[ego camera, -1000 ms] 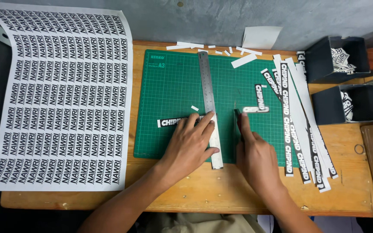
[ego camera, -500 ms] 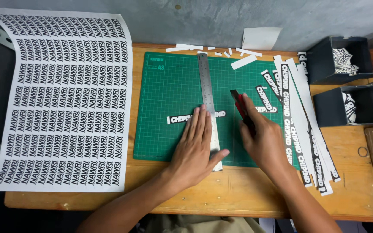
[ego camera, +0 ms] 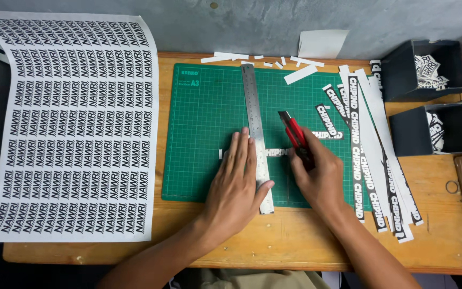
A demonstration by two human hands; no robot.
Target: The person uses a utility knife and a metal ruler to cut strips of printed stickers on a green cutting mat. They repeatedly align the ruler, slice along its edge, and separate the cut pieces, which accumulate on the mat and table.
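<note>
The sticker strip (ego camera: 276, 152) in the middle of the frame has slid right under the ruler (ego camera: 256, 128). The left hand (ego camera: 236, 184) presses flat, fingers together. The right hand (ego camera: 316, 176) grips the red knife (ego camera: 293, 131), now nearer the ruler, so a cut looks close.

A large white sheet printed with rows of black labels (ego camera: 73, 128) drapes over the left end of the wooden table (ego camera: 306, 235). Long cut label strips (ego camera: 372, 155) fan out at the right. Small white paper offcuts (ego camera: 266, 60) litter the far edge. Two dark open boxes (ego camera: 426, 69) (ego camera: 434, 128) hold cut labels, and a small ring (ego camera: 451, 187) lies near them
</note>
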